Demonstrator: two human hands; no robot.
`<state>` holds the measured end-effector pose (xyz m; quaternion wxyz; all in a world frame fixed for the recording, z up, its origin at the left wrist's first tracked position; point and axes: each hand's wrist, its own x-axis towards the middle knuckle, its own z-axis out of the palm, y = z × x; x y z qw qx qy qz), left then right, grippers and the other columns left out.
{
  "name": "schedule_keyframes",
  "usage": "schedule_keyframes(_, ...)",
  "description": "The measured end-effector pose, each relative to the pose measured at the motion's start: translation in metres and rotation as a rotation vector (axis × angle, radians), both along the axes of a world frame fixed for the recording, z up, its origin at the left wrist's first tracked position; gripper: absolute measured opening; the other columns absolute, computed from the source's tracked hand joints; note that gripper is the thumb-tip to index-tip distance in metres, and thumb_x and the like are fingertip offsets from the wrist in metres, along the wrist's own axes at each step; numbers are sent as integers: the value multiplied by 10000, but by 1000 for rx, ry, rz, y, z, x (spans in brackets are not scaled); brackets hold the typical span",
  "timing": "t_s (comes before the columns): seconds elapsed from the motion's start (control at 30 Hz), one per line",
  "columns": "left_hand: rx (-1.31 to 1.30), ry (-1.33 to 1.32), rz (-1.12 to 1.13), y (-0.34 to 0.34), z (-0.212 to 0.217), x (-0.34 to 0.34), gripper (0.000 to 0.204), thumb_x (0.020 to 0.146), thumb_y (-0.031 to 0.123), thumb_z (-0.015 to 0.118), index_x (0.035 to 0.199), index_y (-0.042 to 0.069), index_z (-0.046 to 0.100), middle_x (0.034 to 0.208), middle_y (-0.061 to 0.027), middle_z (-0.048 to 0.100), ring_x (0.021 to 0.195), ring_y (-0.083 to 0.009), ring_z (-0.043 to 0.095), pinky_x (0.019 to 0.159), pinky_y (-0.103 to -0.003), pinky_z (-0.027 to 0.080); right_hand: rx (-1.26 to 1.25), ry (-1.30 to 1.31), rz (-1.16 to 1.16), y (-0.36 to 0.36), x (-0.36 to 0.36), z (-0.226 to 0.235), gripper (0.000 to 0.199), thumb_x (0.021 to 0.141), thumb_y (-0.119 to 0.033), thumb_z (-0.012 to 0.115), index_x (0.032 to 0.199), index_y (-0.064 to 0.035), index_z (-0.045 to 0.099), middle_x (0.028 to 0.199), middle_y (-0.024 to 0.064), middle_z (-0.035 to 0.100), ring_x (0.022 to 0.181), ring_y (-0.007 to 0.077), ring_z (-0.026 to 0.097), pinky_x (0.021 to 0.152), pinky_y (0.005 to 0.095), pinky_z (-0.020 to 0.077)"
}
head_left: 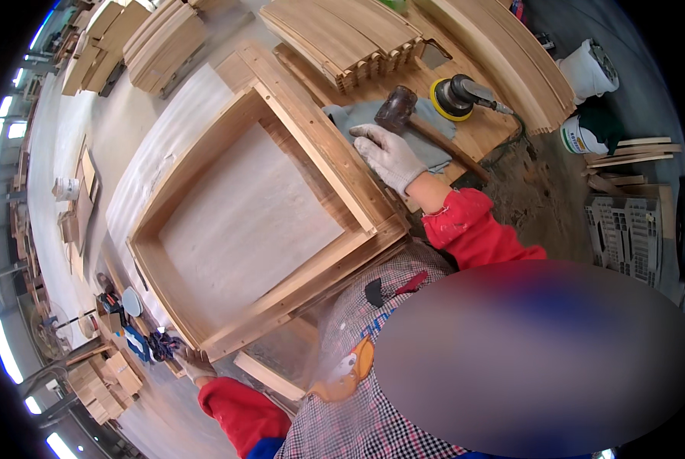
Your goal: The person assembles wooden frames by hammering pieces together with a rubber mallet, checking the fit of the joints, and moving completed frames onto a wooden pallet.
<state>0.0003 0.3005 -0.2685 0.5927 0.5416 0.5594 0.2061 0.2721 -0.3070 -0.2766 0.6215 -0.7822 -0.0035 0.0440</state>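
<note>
Frame (319,153): flanked, prob. for steadiness.
R hand (392,157), 2 o'clock: fingers extended, unclosed; L hand (195,366), 7 o'clock: can't tell grip.

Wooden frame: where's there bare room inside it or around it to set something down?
Two bare patches: the pale surface enclosed by the wooden frame, and the white sheet along its left outer side. It's crowded along its right side, with your right hand, mallet, cloth and sander.
</note>
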Motion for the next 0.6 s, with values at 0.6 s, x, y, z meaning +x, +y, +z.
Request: schedule_keyframes(0.6,530,-128,-130,-90,115,32,223,834,244,627,951,66,562,749,13,499,664,-121,474,625,-268,406,-159,179,261,21,-10,1,383,789,-227,579,1078,18,524,776,122,619,695,180,597,627,304,490)
